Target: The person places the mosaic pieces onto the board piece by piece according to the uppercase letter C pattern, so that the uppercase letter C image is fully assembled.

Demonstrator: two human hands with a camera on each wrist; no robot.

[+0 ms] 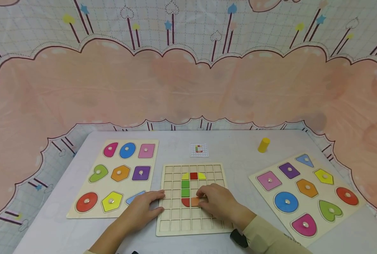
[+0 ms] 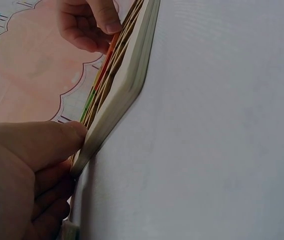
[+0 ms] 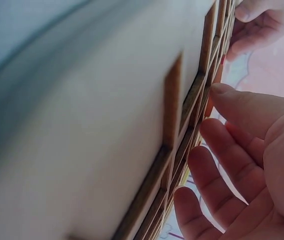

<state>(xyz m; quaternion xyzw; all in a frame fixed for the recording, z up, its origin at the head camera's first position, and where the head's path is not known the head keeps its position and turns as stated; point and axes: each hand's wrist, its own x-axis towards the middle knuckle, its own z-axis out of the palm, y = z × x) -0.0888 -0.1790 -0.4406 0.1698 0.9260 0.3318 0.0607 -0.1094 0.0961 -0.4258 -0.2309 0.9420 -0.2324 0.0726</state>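
A wooden grid board (image 1: pixel 175 222) lies flat before me. Several colored tiles sit in its cells: a red square (image 1: pixel 193 176) with yellow rounded tiles on either side, green squares (image 1: pixel 185 188) below, then a red rounded tile (image 1: pixel 185 202) and an orange tile (image 1: pixel 195 201). With thumb and curved fingers, my right hand (image 1: pixel 220 203) pinches the orange tile (image 3: pixel 210 107) at the cells; its fingers partly cover the tile. My left hand (image 1: pixel 141 210) touches the board's left edge with thumb and fingertips, as the left wrist view also shows.
A pattern card (image 1: pixel 199 150) lies behind the board. Knobbed shape puzzles lie to the left (image 1: pixel 77 214) and right (image 1: pixel 298 233). A yellow cylinder (image 1: pixel 263 145) stands at the back right. A black object (image 1: pixel 238 238) lies near the right sleeve.
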